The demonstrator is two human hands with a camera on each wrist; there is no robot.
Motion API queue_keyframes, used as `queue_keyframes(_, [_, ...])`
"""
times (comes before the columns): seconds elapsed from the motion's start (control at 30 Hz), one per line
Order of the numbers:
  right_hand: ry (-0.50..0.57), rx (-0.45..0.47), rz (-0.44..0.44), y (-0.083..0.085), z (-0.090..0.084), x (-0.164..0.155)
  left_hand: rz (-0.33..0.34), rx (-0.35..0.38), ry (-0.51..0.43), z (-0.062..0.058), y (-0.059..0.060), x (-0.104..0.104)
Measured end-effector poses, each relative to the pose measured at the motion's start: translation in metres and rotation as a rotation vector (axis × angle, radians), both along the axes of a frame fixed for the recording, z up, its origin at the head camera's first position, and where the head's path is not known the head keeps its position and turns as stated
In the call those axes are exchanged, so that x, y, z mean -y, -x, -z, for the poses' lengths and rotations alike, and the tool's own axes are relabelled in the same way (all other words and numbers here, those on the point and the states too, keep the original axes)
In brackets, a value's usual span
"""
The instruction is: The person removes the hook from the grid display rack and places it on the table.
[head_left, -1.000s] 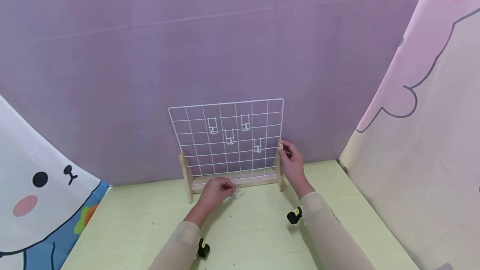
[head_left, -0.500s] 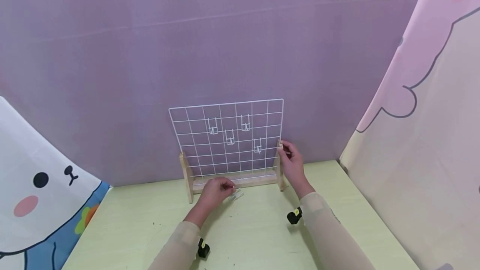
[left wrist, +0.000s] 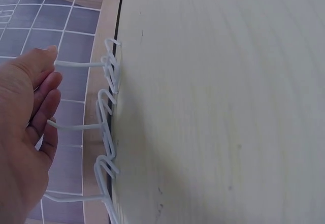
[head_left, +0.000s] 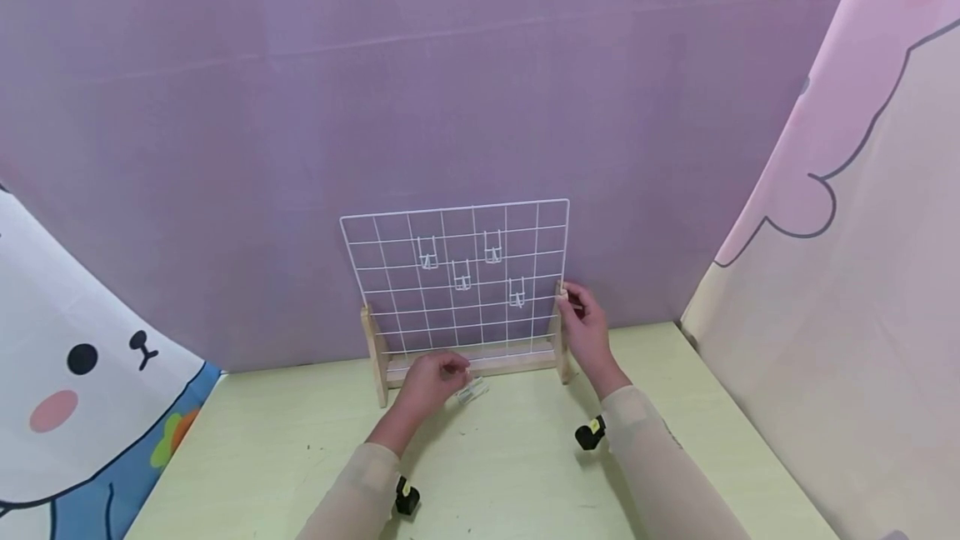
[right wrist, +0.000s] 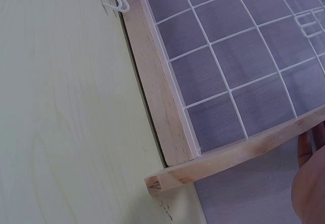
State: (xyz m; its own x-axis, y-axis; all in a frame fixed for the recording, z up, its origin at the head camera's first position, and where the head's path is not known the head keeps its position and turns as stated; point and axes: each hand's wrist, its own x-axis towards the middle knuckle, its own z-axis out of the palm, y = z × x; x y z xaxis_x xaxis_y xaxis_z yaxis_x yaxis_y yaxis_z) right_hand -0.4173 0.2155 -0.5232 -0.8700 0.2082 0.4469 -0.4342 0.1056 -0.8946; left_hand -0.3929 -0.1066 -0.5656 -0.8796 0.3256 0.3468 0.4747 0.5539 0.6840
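Observation:
A white wire grid panel stands upright in a pale wooden stand, and several small wire hooks hang on it, one of them a white hook near the top. My right hand grips the stand's right upright, thumb in front and fingers behind. Low before the base, my left hand reaches to the loose hooks. The left wrist view shows its fingertips pinching the stem of the uppermost wire hook. Two more hooks lie in a row below, a middle hook and a lower hook.
The pale yellow table runs out in front of the stand. A purple cloth backdrop rises behind it. Printed cloths hang at both sides, the right cloth close along the table's edge. Black wrist cameras are on both sleeves.

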Motion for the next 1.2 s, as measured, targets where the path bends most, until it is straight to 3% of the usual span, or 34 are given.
queue_keyframes(0.1, [-0.006, -0.009, 0.005, -0.001, -0.001, 0.000, -0.007, -0.002, 0.006, -0.003, -0.001, 0.000])
queue_keyframes(0.33, [-0.033, -0.019, 0.020, 0.000, -0.001, 0.001, -0.044, 0.068, 0.000, -0.013, -0.006, 0.001])
queue_keyframes(0.8, [-0.026, 0.025, 0.009, -0.002, -0.004, 0.002, -0.073, 0.010, -0.013, -0.024, -0.008, 0.007])
queue_keyframes(0.97, [-0.031, 0.039, 0.015, -0.003, -0.005, 0.002, -0.084, 0.038, -0.060, -0.033, -0.009, 0.009])
queue_keyframes(1.2, [-0.014, 0.012, 0.013, -0.003, -0.003, 0.002, -0.113, 0.009, -0.175, -0.048, -0.007, 0.009])
